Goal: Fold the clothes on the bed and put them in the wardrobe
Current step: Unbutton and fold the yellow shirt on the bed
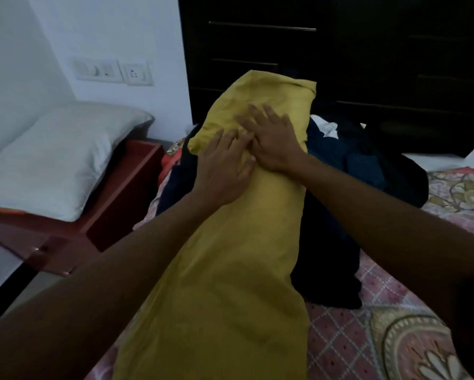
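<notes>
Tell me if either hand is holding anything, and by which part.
Nothing is gripped. The left hand and right hand press flat, fingers spread, on the far part of the yellow garment.

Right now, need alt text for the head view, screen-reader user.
The left hand and right hand press flat on a long yellow garment laid over a pile of dark clothes on a pink patterned bed. A dark wardrobe stands behind; a white pillow lies to the left.
</notes>
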Action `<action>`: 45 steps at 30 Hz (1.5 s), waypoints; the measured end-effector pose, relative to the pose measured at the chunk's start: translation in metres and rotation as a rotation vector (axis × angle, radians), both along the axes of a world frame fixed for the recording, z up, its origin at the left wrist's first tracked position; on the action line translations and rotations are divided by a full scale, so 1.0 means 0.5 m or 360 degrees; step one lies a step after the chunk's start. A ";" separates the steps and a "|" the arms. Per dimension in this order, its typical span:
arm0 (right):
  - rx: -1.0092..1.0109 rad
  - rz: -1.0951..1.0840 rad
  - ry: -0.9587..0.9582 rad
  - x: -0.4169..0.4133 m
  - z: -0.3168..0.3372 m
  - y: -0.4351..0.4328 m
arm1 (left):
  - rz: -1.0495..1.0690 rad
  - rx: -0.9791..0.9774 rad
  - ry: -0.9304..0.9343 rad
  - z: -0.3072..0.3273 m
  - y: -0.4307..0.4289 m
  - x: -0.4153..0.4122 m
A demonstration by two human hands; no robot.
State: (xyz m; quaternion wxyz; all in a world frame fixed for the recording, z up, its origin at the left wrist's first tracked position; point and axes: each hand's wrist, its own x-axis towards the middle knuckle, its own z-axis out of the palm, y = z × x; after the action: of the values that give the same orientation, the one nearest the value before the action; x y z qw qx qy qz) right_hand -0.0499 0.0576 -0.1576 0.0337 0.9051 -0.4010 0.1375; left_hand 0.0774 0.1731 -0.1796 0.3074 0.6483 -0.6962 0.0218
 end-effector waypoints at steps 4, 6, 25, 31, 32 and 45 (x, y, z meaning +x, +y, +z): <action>0.0084 -0.0366 0.0129 0.010 0.004 -0.164 | 0.0256 0.0570 0.0129 -0.042 -0.146 0.023; 0.0357 -0.0476 0.0100 -0.003 -0.013 -0.234 | 0.0310 0.0710 0.0271 -0.088 -0.165 0.033; 0.0537 -0.0042 0.0310 -0.094 -0.060 -0.047 | 0.0179 0.0593 -0.0078 -0.126 0.014 -0.135; 0.0420 -0.0235 0.0166 -0.087 -0.042 -0.019 | 0.0030 0.0687 -0.0205 -0.168 0.257 -0.176; 0.0338 -0.0207 0.0062 -0.084 -0.034 0.016 | -0.0030 0.0737 -0.0241 -0.183 0.283 -0.164; 0.0455 0.0631 0.0410 -0.213 -0.227 0.486 | 0.0372 0.1031 -0.0176 -0.171 0.457 0.031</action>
State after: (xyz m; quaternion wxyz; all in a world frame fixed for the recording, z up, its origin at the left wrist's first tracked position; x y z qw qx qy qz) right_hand -0.1564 0.3004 -0.2714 -0.0714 0.9715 -0.2237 -0.0327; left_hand 0.0929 0.4014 -0.2651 0.0429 0.7853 -0.6037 -0.1302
